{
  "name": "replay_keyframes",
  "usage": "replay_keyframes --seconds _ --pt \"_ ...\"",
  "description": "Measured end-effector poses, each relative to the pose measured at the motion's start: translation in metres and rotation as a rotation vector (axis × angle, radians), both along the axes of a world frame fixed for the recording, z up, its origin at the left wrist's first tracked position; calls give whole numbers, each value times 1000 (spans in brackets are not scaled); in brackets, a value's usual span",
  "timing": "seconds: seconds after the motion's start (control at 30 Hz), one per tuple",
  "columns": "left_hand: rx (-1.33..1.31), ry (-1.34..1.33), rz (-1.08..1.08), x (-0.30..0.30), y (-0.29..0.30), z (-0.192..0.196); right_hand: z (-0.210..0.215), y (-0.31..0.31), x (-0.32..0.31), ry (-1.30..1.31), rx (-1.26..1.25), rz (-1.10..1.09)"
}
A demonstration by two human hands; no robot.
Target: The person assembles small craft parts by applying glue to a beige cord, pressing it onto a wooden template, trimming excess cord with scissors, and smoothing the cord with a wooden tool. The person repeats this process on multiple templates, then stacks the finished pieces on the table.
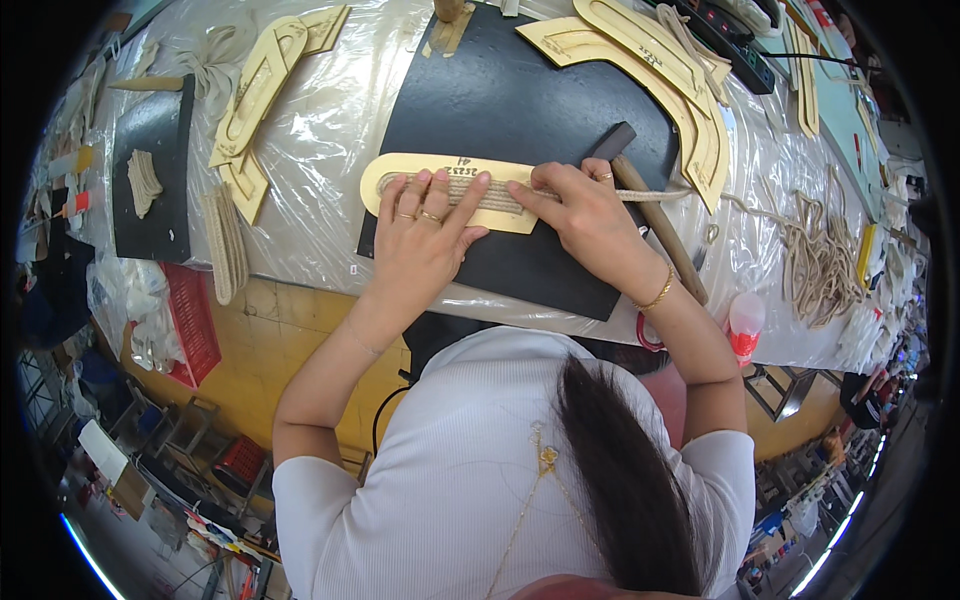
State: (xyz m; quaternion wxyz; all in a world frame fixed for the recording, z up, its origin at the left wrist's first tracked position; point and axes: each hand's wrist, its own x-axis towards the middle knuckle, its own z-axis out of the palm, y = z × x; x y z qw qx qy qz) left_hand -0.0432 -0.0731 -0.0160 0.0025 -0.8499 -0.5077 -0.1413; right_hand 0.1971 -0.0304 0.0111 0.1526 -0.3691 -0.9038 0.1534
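Note:
A pale yellow board template point(510, 222) with a long rounded slot lies on a black mat point(490, 90) in front of me. Beige cord point(492, 197) fills the slot in several parallel rows. My left hand point(425, 230) rests on these rows, its fingers spread and pressing flat. At the slot's right part, my right hand point(585, 210) is closed, thumb and forefinger on the cord. From under that hand the cord's tail runs right, across the wooden handle of a hammer point(665, 225). Part of the cord is hidden under my fingers.
More yellow templates point(265, 85) lie far left, and a curved stack point(690, 110) far right. Loose cord point(820, 260) is heaped at the right. A bottle point(745, 325) stands by my right elbow. Further left are a smaller black board point(165, 215), a cord bundle point(225, 245) and a red basket point(195, 325).

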Motion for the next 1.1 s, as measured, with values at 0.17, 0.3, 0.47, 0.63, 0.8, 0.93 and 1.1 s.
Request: replay_keyframes --seconds 0.17,0.3,0.47,0.63,0.8,0.93,1.1 --pt "-46 42 18 4 1 4 3 -3 -1 -88 9 -5" --pt "-28 38 3 5 3 8 7 -7 0 -144 77 -72" --pt "-34 101 -32 13 6 15 15 -11 4 -151 106 -149" --pt "-281 62 21 13 22 32 52 -33 52 176 -159 -418" --pt "-277 -131 -20 16 52 38 77 -99 105 -80 -393 -678" --pt "-489 -77 34 25 59 37 63 -119 119 -78 -260 -776" --pt "-364 -97 33 24 46 35 29 -90 100 17 -67 -754"
